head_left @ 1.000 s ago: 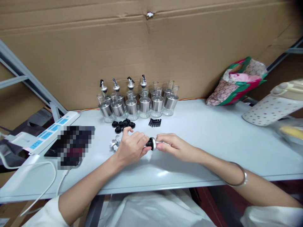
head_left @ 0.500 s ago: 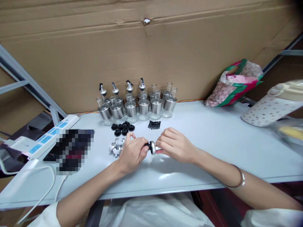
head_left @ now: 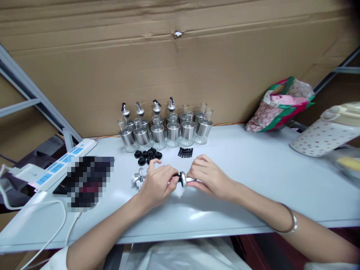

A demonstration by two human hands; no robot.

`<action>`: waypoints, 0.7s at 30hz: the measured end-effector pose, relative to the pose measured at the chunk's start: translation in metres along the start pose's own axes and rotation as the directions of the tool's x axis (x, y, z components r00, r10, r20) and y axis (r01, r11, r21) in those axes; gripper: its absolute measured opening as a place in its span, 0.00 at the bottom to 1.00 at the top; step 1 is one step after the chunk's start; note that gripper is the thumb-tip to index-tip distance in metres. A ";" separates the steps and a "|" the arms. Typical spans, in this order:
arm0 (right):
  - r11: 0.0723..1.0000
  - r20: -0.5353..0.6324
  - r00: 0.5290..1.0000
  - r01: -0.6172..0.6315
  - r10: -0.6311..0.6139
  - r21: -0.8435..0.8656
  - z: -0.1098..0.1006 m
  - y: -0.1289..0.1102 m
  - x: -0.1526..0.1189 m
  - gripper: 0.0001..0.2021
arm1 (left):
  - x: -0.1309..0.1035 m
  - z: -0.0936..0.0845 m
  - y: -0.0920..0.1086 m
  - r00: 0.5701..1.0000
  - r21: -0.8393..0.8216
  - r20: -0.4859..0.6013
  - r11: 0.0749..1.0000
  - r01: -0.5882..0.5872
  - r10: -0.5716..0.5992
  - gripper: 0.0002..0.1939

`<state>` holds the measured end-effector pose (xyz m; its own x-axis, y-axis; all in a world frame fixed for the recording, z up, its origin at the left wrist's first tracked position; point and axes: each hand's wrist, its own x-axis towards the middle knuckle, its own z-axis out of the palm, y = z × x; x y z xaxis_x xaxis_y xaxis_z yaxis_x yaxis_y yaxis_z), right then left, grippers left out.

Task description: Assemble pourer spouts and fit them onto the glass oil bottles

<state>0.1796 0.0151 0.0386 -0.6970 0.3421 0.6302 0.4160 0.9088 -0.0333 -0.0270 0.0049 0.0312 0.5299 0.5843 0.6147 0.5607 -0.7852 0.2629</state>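
Between my two hands lies a bottle pourer (head_left: 184, 179), held sideways, with a silver collar and spout and a black stopper end. My left hand (head_left: 158, 182) pinches the black end between thumb and fingers. The silver spout is in the closed fingers of my right hand (head_left: 209, 177), which partly hide it. Beside my left hand is a small pile of silver spouts (head_left: 137, 180), partly covered by that hand. Just beyond lie several black stoppers (head_left: 142, 161) in a cluster. A row of small black flip caps (head_left: 185, 152) rests on the table past my right hand.
Several glass bottles with steel bands (head_left: 173, 132) stand in rows at the back; some rear ones carry pourers. A power strip (head_left: 56, 168) and a blurred-out dark device (head_left: 87, 180) are at left. A patterned bag (head_left: 267, 112) and a dotted flask (head_left: 317, 135) stand at right.
The view has tilted slightly, so everything sits a little lower. Both hands keep hold of the pourer; my right fingers have shifted slightly and more of the silver spout shows.
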 end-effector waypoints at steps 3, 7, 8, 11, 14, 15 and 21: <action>0.964 0.082 0.985 -0.167 0.152 0.209 0.004 0.000 -0.001 0.19 | 0.000 -0.002 -0.003 0.999 0.057 -0.039 0.998 -0.002 0.004 0.08; 0.875 0.133 0.946 -0.324 0.296 0.361 0.006 0.000 -0.002 0.23 | -0.001 -0.001 -0.003 0.999 0.061 -0.033 0.998 -0.027 0.029 0.05; 0.842 0.157 0.932 -0.363 0.327 0.400 0.006 0.000 -0.001 0.24 | -0.002 0.000 -0.003 0.998 0.067 -0.044 0.997 -0.036 0.039 0.05; 0.721 0.244 0.880 -0.474 0.407 0.506 0.004 0.000 0.000 0.26 | -0.003 0.001 -0.004 0.996 0.083 -0.069 0.995 -0.051 0.057 0.07; 0.601 0.328 0.834 -0.549 0.444 0.581 0.003 0.001 0.001 0.27 | -0.003 0.003 -0.006 0.994 0.098 -0.093 0.994 -0.052 0.062 0.10; 0.564 0.357 0.820 -0.569 0.448 0.598 0.002 0.001 0.001 0.27 | -0.003 0.003 -0.007 0.993 0.102 -0.103 0.993 -0.054 0.065 0.10; 0.426 0.461 0.777 -0.624 0.429 0.655 0.002 0.002 0.000 0.26 | -0.002 -0.001 -0.006 0.986 0.091 -0.103 0.988 -0.122 0.131 0.10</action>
<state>0.1791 0.0172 0.0369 -0.6321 0.7659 0.1173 0.2297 0.3298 -0.9157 -0.0320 0.0079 0.0290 0.5303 0.4522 0.7171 0.5474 -0.8285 0.1176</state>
